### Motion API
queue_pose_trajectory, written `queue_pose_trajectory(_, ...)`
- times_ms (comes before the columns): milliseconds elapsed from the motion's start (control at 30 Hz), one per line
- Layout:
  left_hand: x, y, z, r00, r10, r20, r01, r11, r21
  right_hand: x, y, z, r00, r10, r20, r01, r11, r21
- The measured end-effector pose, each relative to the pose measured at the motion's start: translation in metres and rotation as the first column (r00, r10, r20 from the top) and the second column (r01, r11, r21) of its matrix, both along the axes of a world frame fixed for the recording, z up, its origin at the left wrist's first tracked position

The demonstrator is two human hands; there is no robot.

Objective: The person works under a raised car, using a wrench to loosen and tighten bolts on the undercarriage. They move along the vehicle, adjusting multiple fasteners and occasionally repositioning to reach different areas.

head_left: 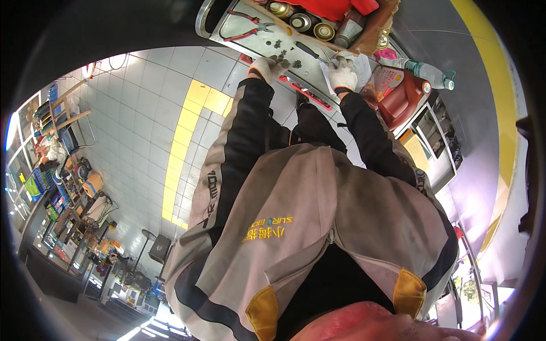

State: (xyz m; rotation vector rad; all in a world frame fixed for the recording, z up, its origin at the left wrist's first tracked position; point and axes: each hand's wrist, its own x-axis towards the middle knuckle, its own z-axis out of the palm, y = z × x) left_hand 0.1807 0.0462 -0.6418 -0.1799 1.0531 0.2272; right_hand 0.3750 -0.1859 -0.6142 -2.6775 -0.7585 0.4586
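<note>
Both my hands wear pale knitted gloves and reach over a light metal cart top (242, 42). My left hand (273, 67) is at its near edge, fingers bent together at small dark parts (277, 44) that look like clips; anything pinched there is too small to make out. More such parts (297, 64) lie just right of it. My right hand (343, 75) is over a white sheet of paper (362, 67), its fingertips slightly apart with nothing visible between them. Between the hands lies a screwdriver (309, 50) with a black handle, its shaft toward my right hand.
Red-handled pliers (248, 27) lie at the cart's far left. Behind stands a cardboard box (382, 25) with several spray cans (324, 31) and red cloth (324, 7). At right are a dark red jug (401, 102) and a clear bottle (426, 73). Cluttered shelves (62, 187) stand far left.
</note>
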Motion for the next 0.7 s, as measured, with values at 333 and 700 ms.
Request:
queue_pose_trajectory(333,-0.212,0.043,0.091,0.96,0.132,0.248,-0.202,0.938,0.283,-0.136,0.098,0.101,0.952,0.123,-0.28,-0.076,0.982,0.174)
queue_pose_trajectory(700,-0.515,0.166,0.289,0.768,0.305,0.564,-0.596,0.663,0.453,-0.477,0.375,0.448,0.241,0.97,0.028,0.159,-0.068,0.985)
